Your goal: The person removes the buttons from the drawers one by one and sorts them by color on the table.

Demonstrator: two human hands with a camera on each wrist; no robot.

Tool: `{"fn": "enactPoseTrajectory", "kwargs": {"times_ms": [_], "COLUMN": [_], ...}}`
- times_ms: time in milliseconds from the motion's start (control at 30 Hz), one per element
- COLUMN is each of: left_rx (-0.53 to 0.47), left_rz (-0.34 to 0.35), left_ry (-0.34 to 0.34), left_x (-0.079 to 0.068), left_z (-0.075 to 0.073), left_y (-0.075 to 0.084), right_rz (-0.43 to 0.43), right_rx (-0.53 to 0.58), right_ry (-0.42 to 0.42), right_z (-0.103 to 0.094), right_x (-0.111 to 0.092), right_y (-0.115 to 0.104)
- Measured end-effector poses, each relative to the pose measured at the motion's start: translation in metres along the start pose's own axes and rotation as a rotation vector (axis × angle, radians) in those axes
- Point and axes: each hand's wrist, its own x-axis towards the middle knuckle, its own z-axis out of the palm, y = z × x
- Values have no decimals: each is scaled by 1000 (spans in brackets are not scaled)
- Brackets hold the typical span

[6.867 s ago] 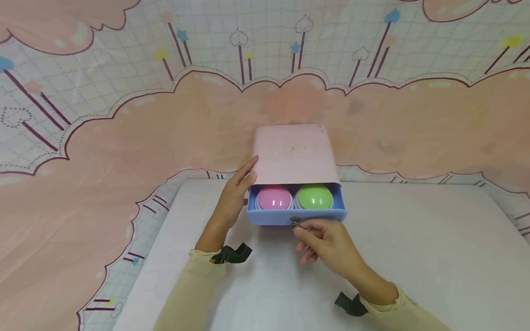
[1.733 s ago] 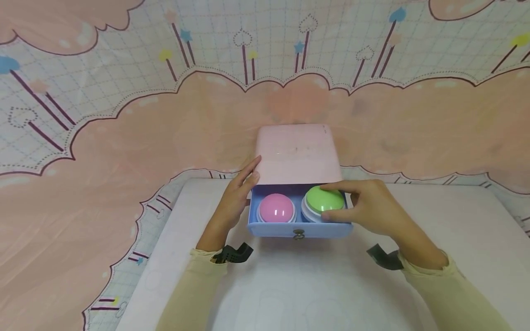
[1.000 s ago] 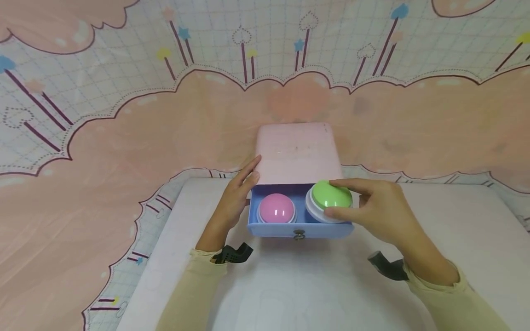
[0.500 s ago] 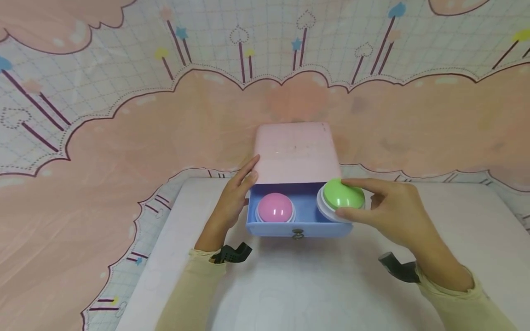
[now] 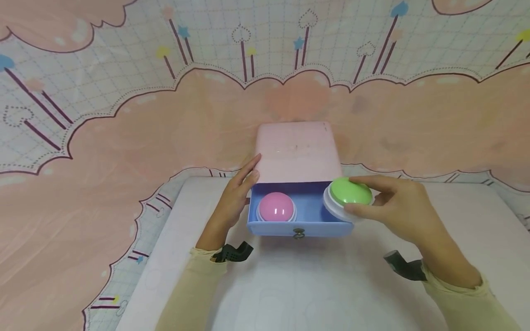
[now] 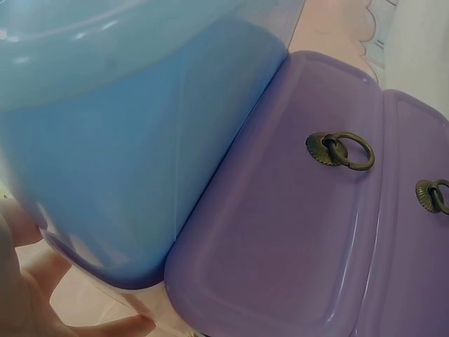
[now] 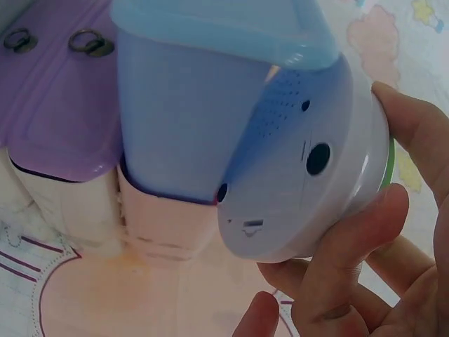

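My right hand (image 5: 407,207) grips a round white push-button device with a green dome (image 5: 351,191), thumb and fingers on its sides. It is held tilted at the right end of the pulled-out blue drawer (image 5: 281,229). In the right wrist view its white underside (image 7: 280,189) shows small speaker holes and darker round holes. A like device with a pink dome (image 5: 276,207) sits in the drawer's left half. My left hand (image 5: 232,197) rests with straight fingers against the left side of the pink cabinet (image 5: 298,151).
Below the blue drawer are purple drawers (image 6: 280,196) with brass ring pulls, shut, in the left wrist view. A brass ring pull (image 5: 298,233) hangs on the blue drawer's front. The cabinet stands on a white table (image 5: 290,289) before a patterned cloth (image 5: 186,124).
Earlier my right hand pinched the ring pull, and the drawer came out further. It then took hold of the green-domed device and has lifted it up and rightward. My left hand has stayed put.
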Motion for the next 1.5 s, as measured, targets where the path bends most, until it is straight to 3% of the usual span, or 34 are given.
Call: {"fn": "enactPoseTrajectory", "kwargs": {"times_ms": [267, 567, 1033, 1500], "left_rx": [-21, -30, -24, -28], "left_rz": [-9, -5, -12, -8], "left_ry": [-11, -13, -12, -10], "left_x": [0, 0, -3, 0], "left_z": [0, 1, 0, 0], "left_y": [0, 1, 3, 3], "right_rz": [-9, -22, 66, 103], "right_rx": [-8, 3, 11, -14], "right_ry": [36, 134, 188, 145], "right_z": [-9, -10, 1, 17], "right_x": [-4, -8, -9, -9], "right_y": [9, 29, 52, 78]}}
